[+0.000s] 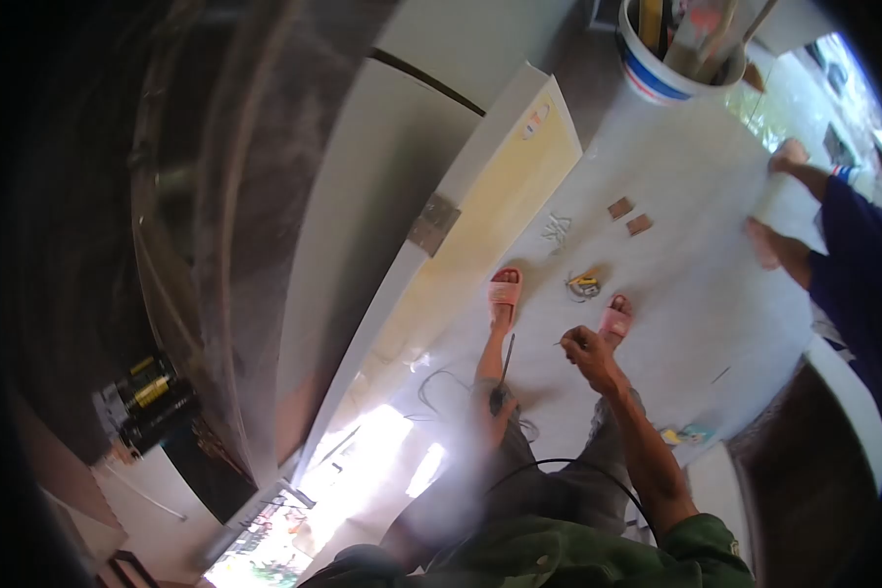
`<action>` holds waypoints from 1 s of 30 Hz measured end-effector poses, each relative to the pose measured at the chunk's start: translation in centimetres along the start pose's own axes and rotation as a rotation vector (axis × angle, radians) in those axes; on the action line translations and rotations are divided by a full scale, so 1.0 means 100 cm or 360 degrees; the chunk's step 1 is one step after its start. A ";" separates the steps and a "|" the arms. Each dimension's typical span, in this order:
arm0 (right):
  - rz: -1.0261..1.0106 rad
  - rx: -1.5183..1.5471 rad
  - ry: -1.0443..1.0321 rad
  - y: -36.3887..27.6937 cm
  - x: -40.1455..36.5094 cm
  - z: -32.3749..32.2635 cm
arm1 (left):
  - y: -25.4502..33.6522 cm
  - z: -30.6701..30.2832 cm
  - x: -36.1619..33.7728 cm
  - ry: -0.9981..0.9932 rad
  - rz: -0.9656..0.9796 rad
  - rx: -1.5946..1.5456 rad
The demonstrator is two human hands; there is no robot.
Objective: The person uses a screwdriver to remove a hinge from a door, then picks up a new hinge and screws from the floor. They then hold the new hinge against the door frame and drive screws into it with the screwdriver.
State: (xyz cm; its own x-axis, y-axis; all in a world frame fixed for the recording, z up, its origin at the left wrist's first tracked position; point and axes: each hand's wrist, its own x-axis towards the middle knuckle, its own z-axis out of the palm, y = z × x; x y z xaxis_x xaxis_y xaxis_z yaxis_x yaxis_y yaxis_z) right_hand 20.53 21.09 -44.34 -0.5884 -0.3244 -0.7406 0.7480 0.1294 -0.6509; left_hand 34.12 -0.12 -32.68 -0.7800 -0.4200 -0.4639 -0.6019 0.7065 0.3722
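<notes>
My left hand (503,416) is closed low in front of my left leg, partly blurred by glare. It grips a dark-handled tool with a long thin shaft (510,359), like a screwdriver, pointing away from me. My right hand (590,359) is raised above my right foot, thumb and fingers pinched together. A tiny thin piece (559,343) sticks out at its fingertips, too small to name. On the floor between my feet lies a small yellow and grey coiled item (584,285). Beyond it are white strips (556,230) and two brown square pieces (628,218).
A long white and yellow panel (500,186) with a metal plate (434,224) runs along my left. A white bucket (657,80) of tools stands ahead. Another person's legs (789,245) are at the right. A black cable (598,465) crosses my lap; thin wire (429,387) lies left.
</notes>
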 end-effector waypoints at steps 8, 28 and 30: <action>0.0091 0.0755 -0.0014 -0.150 -0.093 0.040 | 0.122 -0.077 -0.076 -0.0268 -0.0225 -0.0942; -0.0466 0.1002 -0.0208 -0.266 -0.145 0.259 | 0.002 -0.298 -0.041 -0.0078 0.0643 -0.0869; -0.0343 0.1381 -0.0304 -0.266 -0.147 0.261 | -0.004 -0.297 -0.037 -0.0101 0.0635 -0.0894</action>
State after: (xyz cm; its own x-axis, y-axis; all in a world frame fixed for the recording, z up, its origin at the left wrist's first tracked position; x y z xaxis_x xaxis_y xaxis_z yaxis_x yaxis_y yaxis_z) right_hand 17.31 -2.01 -11.84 -0.7391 -0.4194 -0.5271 0.6416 -0.6766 -0.3612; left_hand 32.14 -15.78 -7.20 -0.9589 -0.1430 -0.2450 -0.2821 0.3910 0.8761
